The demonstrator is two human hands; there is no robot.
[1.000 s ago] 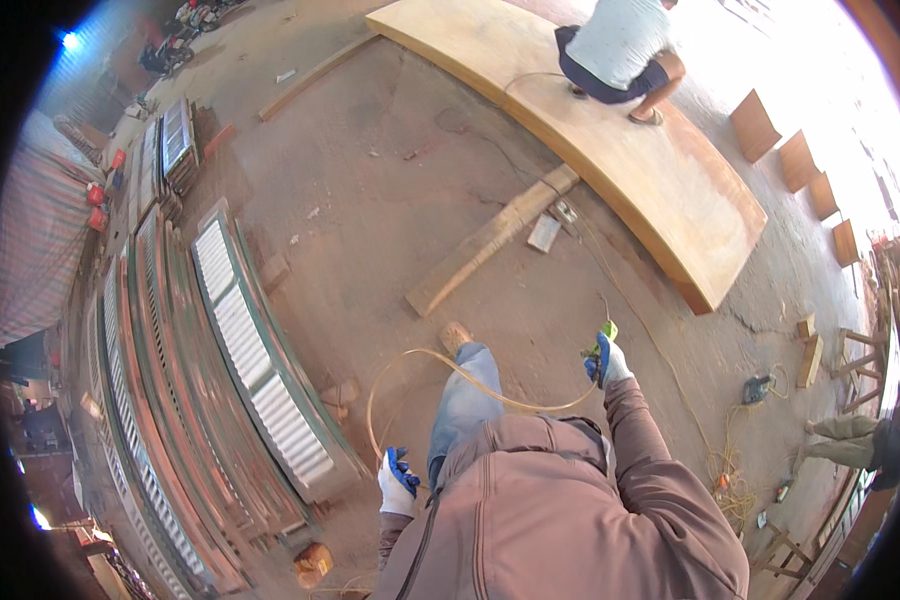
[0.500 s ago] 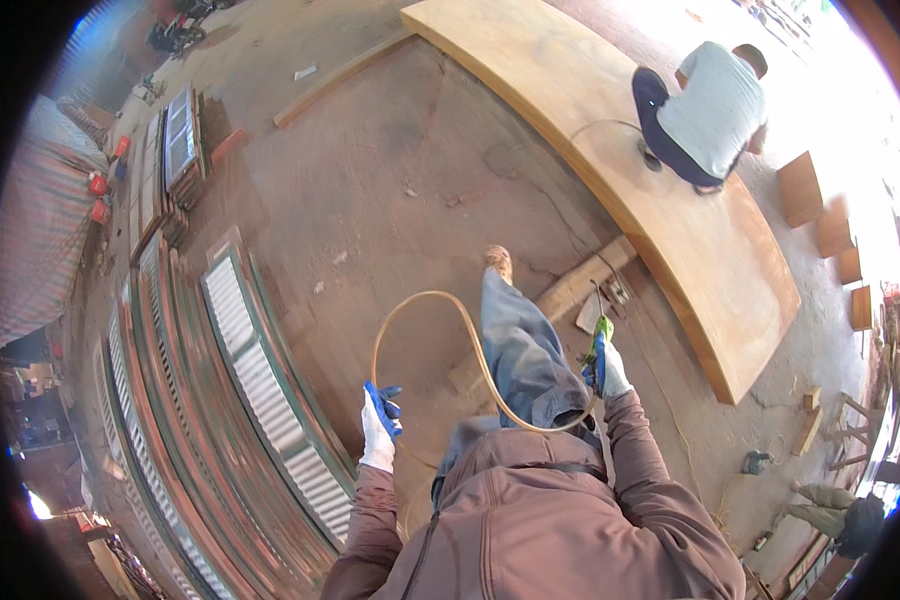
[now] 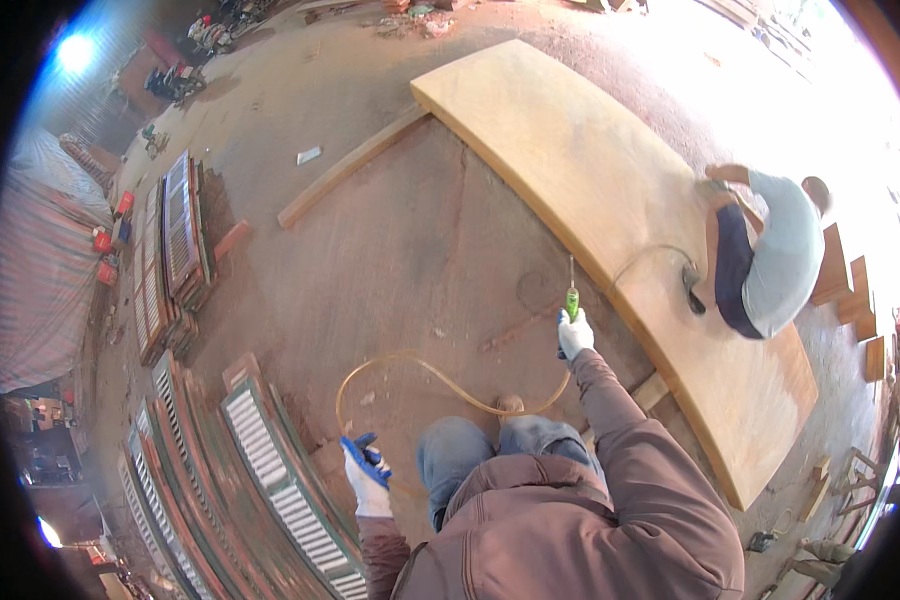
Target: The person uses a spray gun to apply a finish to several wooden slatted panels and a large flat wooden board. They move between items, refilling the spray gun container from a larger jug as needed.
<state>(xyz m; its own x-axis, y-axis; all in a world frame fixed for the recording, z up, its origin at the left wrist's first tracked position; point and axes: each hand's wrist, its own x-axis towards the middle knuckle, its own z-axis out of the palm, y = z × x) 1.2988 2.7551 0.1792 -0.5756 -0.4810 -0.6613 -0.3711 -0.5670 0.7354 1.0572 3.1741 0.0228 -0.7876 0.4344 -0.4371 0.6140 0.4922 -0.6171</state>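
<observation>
My right hand (image 3: pixel 575 337), in a white and blue work glove, is wrapped round a green air blow gun (image 3: pixel 572 301) with a thin metal nozzle pointing away from me. From that hand a yellowish air hose (image 3: pixel 450 379) loops across to my left hand (image 3: pixel 367 474), gloved alike, whose fingers close on it. The gun's nozzle is near the edge of a long, thick wooden slab (image 3: pixel 550 140), apart from it. Below the gloves, my jeans and one shoe show.
Another person (image 3: pixel 782 255) squats on the slab, beside a corded hand tool (image 3: pixel 693 288). Louvred shutter panels (image 3: pixel 290 480) are lined up at my left, with more stacked panels (image 3: pixel 175 260) beyond. A wooden beam (image 3: pixel 355 165) lies on the floor by the slab's far end; wooden blocks (image 3: pixel 835 268) stand at right.
My right hand has reached forward with the blow gun, and the hose swung along. My view has shifted, so the slab appears lower. The other person has turned and bent toward the slab.
</observation>
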